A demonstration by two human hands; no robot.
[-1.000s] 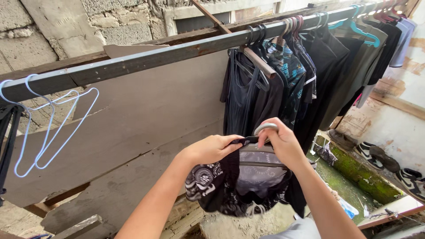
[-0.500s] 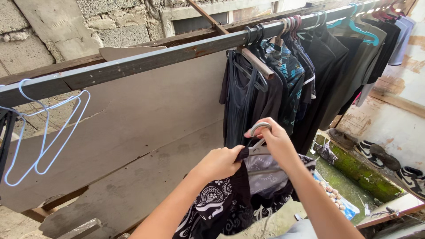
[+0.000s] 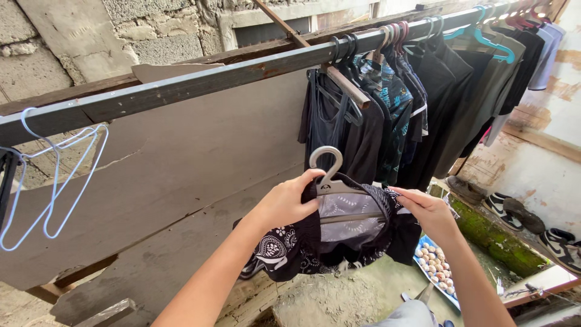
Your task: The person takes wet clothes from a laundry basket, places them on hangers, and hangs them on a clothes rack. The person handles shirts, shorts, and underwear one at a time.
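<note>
A black garment with white paisley print (image 3: 290, 251) hangs on a grey plastic hanger (image 3: 327, 166), held up in front of me below the metal rail (image 3: 200, 82). My left hand (image 3: 287, 203) grips the garment's shoulder right by the hanger's neck. On the other side, my right hand (image 3: 426, 212) pinches the fabric at the right shoulder. The hanger's hook is free, a little below the rail.
Several dark clothes (image 3: 387, 121) hang on hangers at the rail's right part. Empty pale blue wire hangers (image 3: 57, 175) dangle at the left. A grey board (image 3: 181, 175) leans behind the rail. Shoes (image 3: 514, 212) lie at the lower right, beside a blue tray of small round things (image 3: 436, 266).
The grey hanger's hook has come out above the garment's neck. My right hand has slid from the hook down to the right shoulder. My left hand stays at the neck.
</note>
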